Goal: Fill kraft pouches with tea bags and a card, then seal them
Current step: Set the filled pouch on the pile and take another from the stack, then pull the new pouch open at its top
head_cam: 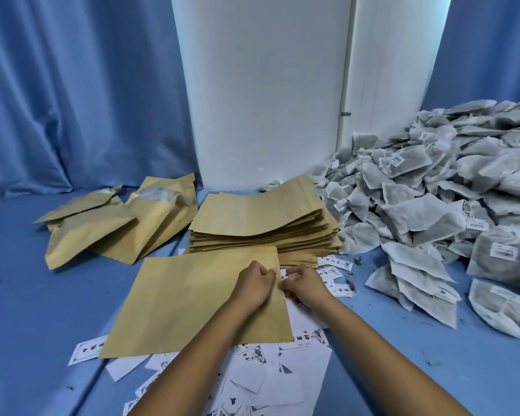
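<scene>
Pouch (192, 298) flat; left hand (254, 285) and right hand (305, 285) pinch mouth edge at 3 o'clock. Part layers evenly before loading.

A flat kraft pouch (192, 298) lies near centre over scattered white cards (261, 373). Behind it sits a pouch stack (261, 223); grey tea bags (433, 202) heap right; filled pouches (114, 223) lie far left.

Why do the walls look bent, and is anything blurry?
Head view: the wide-angle lens bows the white pillar and blue curtains toward the edges; the light is soft and even with faint shadows; the tea bag pile smears slightly at the right edge; both hands look sharp.
</scene>
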The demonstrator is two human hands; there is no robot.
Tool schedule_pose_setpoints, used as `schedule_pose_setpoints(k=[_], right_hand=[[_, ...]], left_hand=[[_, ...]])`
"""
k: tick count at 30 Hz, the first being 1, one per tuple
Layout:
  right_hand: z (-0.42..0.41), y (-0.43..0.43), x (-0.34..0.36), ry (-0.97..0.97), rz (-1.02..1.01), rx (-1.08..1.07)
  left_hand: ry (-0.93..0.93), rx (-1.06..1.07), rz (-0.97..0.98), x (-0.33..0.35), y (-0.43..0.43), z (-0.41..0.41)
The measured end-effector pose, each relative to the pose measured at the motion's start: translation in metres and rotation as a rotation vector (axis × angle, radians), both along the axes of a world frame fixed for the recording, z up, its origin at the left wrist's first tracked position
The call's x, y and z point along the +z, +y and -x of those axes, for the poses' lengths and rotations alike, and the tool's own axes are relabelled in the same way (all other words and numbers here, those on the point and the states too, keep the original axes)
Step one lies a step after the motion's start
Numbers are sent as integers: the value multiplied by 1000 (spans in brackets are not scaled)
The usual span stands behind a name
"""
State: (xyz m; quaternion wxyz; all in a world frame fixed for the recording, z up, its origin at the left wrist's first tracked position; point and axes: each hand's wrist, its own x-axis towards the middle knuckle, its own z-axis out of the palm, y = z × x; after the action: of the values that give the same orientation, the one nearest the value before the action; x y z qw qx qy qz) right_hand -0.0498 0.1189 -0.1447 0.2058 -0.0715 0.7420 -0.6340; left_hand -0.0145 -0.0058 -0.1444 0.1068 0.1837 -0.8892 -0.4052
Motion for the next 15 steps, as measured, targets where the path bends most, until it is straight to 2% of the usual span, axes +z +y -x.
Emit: schedule_pose_setpoints(k=[5,7,9,12,15], right_hand=[[0,5,5,68,138,159],[-2,11,7,116,262,176],[-4,20,8,78,434,233],[-6,30,6,29,523,225],[-4,37,-3,43,576,146]], left_hand=[[214,0,-159,5,4,-2],[326,-8,-255,7,12,-1],[419,-6,-305,8,23,4],[444,0,-389,7,39,14],[447,-44,-645,-5,49,21]])
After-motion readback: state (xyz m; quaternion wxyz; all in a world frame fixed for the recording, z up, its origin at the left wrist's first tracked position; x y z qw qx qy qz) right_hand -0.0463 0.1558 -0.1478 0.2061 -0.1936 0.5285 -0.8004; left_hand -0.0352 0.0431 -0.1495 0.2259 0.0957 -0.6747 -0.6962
